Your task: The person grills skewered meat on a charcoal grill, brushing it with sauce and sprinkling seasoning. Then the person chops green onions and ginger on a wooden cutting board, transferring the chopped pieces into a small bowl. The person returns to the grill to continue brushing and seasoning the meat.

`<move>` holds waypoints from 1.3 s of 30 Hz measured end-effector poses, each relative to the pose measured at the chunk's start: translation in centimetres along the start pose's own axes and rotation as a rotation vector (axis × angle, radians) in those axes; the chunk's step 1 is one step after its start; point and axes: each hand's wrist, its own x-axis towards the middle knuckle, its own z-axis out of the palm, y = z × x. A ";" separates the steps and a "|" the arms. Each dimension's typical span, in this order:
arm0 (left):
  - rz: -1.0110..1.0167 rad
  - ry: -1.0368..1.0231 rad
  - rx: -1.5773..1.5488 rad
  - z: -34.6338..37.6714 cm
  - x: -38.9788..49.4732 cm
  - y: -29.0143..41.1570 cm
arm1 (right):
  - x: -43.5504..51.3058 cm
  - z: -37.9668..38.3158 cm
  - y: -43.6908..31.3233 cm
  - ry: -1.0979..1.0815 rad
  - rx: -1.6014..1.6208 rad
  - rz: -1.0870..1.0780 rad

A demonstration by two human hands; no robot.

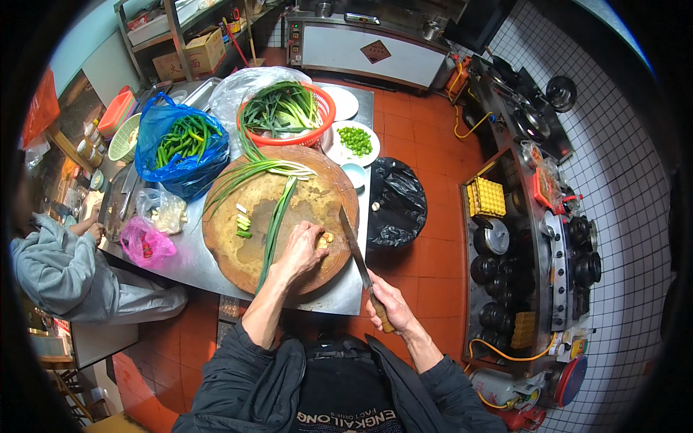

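Note:
In my right hand is the wooden handle of a cleaver, seen edge-on, its blade over the right rim of the round wooden chopping block. My left hand rests on the block, thumb and forefinger around small yellowish pieces, apparently ginger. Left of that hand lie long green scallion leaves and a short row of cut scallion pieces. More whole scallions stretch across the far part of the block.
Behind the block stand a red basket of greens, a plate of chopped green pieces and a small bowl. A blue bag of green peppers is at left. A black-lined bin stands right; another person is at left.

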 end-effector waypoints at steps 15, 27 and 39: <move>-0.405 0.643 -0.412 -6.1 -9.7 1.6 | 2.1 -0.6 4.0 0.140 -1.377 -0.378; -0.103 0.246 -0.075 -1.8 -6.3 0.9 | -0.8 -0.3 -1.8 -0.047 -0.156 -0.031; 0.077 0.376 -0.078 2.6 -3.3 0.2 | -0.4 1.2 1.0 0.039 -0.135 -0.009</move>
